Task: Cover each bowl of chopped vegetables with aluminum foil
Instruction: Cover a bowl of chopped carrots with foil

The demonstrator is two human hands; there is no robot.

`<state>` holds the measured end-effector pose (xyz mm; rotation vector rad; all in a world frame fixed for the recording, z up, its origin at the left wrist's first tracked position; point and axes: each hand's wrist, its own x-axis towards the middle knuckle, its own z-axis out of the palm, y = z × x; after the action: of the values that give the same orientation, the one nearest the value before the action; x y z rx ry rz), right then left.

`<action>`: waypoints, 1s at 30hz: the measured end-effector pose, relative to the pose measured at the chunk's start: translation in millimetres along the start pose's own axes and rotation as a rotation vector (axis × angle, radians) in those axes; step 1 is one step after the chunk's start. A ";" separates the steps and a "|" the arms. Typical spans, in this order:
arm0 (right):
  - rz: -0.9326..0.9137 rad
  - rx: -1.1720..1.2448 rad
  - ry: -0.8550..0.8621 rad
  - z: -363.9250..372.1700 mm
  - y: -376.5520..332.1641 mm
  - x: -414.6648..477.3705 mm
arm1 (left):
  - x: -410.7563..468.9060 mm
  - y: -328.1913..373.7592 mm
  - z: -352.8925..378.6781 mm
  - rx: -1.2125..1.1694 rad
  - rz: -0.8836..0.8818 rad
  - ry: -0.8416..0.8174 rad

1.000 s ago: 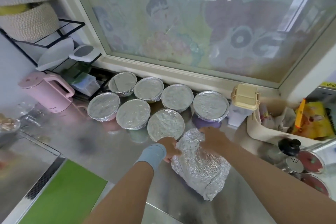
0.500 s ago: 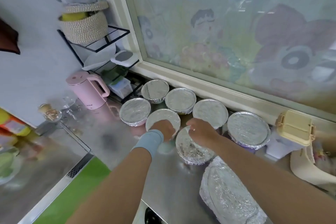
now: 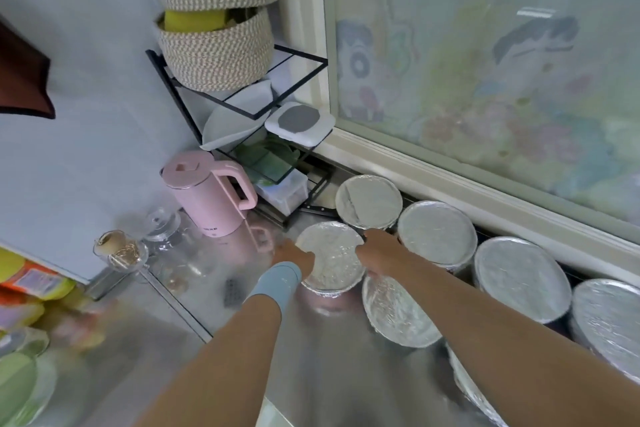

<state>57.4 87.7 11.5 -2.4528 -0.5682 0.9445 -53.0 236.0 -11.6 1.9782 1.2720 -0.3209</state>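
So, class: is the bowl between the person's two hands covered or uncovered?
Covered. Foil lies flat across the whole top of the bowl and folds down over its rim; contents hidden.

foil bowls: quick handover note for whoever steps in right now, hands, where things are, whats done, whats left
Hands: left hand and right hand grip opposite sides of the front-left bowl at its foil rim, near the pink kettle.
Things: back row of four foiled bowls along the window sill; one more foiled bowl in front; a larger foil-wrapped dish at the lower right, mostly hidden by the right arm.
Done: every bowl in view wears foil.
Left: probably only to settle this bowl or press its rim; check beyond the frame for bare bowls. No foil roll in view.
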 end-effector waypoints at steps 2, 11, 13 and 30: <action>0.044 -0.028 -0.051 9.4 -9.4 14.2 | 15.4 -5.5 -5.5 -0.092 -0.029 -0.068; 0.122 -0.099 -0.037 27.8 -49.7 38.0 | 60.0 -17.6 -32.8 -0.266 -0.048 -0.053; 0.116 0.032 -0.024 32.6 -55.3 44.5 | 68.0 -21.3 -40.9 -0.301 -0.062 -0.007; 0.234 -0.513 0.234 -42.6 54.9 -33.6 | -27.5 40.1 33.5 -0.282 0.217 0.072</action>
<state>76.0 14.5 27.6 -3.0911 -0.4944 0.6329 -25.5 184.8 -0.9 1.8742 1.0683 0.0356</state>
